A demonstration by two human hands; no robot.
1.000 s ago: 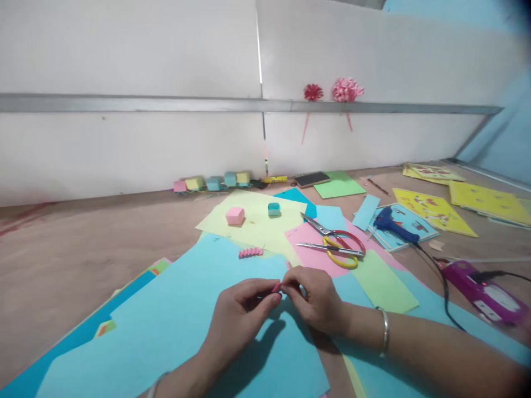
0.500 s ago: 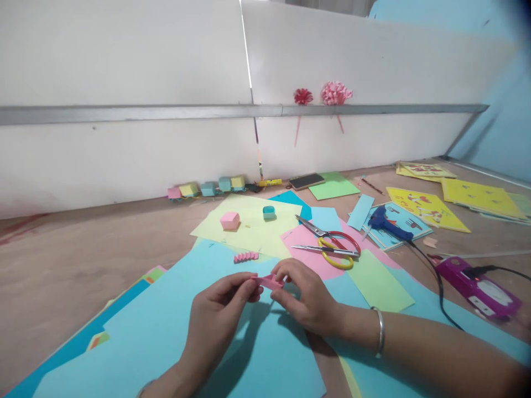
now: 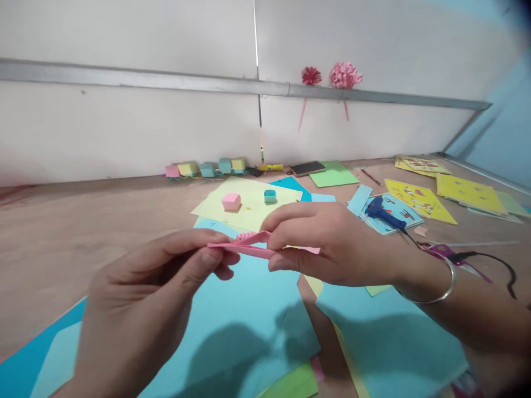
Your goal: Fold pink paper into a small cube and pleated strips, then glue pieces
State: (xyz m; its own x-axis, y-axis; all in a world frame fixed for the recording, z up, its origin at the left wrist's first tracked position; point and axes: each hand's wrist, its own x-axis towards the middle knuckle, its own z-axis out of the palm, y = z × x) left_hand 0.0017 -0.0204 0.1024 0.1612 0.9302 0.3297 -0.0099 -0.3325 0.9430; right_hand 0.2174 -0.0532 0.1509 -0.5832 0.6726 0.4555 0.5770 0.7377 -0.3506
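Observation:
A folded pink paper strip point(image 3: 254, 251) is stretched between both hands, raised close to the camera above the light blue sheets. My left hand point(image 3: 153, 293) pinches its left end between thumb and fingers. On the right part, my right hand point(image 3: 319, 243) grips the strip with thumb below and fingers above; a gap shows between the strip's two layers. Behind it the small pleated pink paper piece point(image 3: 244, 236) is partly hidden. Farther back, a pink paper box point(image 3: 231, 202) and a small teal paper box point(image 3: 270, 196) sit on a pale yellow sheet point(image 3: 207, 204).
A blue glue gun point(image 3: 384, 213) lies on a light blue card at right, its cable running to a purple power strip point(image 3: 442, 251). By the wall are a phone point(image 3: 307, 168), a glue stick point(image 3: 271, 167) and several small paper boxes point(image 3: 207, 169). Yellow cards point(image 3: 421, 202) lie farther right.
Both hands have come up and nearer the camera with the pink strip, and stand farther apart. The right hand and forearm now cover the scissors.

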